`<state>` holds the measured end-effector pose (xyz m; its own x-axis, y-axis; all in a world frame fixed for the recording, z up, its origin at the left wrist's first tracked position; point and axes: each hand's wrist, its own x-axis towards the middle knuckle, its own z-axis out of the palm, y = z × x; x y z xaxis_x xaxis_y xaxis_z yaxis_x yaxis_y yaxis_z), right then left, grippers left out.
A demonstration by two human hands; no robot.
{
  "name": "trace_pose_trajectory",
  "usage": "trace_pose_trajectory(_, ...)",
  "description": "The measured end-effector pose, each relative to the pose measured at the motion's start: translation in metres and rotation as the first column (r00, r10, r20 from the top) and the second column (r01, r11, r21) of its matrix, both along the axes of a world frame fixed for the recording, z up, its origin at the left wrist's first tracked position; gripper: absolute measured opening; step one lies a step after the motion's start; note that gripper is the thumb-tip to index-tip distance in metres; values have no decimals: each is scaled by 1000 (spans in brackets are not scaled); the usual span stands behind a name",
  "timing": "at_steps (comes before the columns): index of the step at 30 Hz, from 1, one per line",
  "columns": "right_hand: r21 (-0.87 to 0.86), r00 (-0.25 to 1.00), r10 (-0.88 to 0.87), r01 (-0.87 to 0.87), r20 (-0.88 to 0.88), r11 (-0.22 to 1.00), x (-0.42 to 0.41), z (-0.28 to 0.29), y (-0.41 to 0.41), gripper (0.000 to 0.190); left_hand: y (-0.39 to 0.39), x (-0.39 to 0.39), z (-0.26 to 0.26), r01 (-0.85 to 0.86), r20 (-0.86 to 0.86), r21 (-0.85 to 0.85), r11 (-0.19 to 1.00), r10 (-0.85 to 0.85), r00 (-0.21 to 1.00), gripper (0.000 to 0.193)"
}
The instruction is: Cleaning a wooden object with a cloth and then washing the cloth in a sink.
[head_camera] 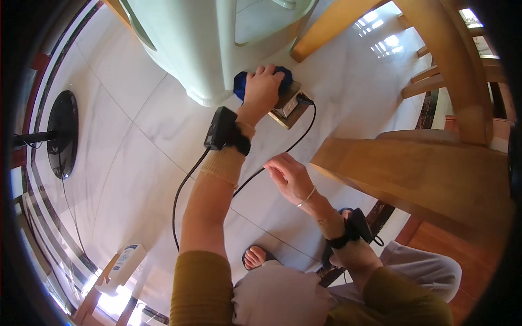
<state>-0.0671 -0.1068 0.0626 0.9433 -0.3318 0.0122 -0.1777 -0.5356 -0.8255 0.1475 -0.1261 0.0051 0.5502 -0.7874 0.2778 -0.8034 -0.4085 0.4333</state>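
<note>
My left hand reaches forward and grips a dark blue cloth, held low at the foot of a pale green plastic chair. Just right of that hand, a brass pop-up floor socket stands raised from the marble tiles, with a black plug in it. From the plug, a black cable curves back across the floor towards me. My right hand hovers near this cable, its fingers curled loosely; whether they touch the cable I cannot tell. Nothing shows in its fingers.
A wooden chair is close on my right, with more wooden furniture legs ahead. A round black stand base rests on the floor at left. A white box-like object is at lower left. My sandalled foot is below.
</note>
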Motion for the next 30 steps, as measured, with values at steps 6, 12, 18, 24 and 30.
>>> trace_pose_trajectory(6,10,998,65,-65,-1,998,7,1,-6,10,64,-23,20,-13,-60,150,989,23,998,25)
trace_pose_trajectory(12,47,998,54,-55,25,997,0,-1,-6,9,116,-64,52,-64,-98,410,910,114,989,17)
trace_pose_trajectory(18,3,998,66,-66,5,998,-4,-1,-2,8,146,-44,91,-359,221,-34,933,357,908,11)
trace_pose_trajectory(24,-11,999,30,-30,23,1000,3,-2,-13,8,163,-24,115,-654,-830,-263,709,179,528,17)
trace_pose_trajectory(30,10,999,49,-49,20,999,10,-2,-1,8,79,-20,33,-368,-645,-314,875,88,759,24)
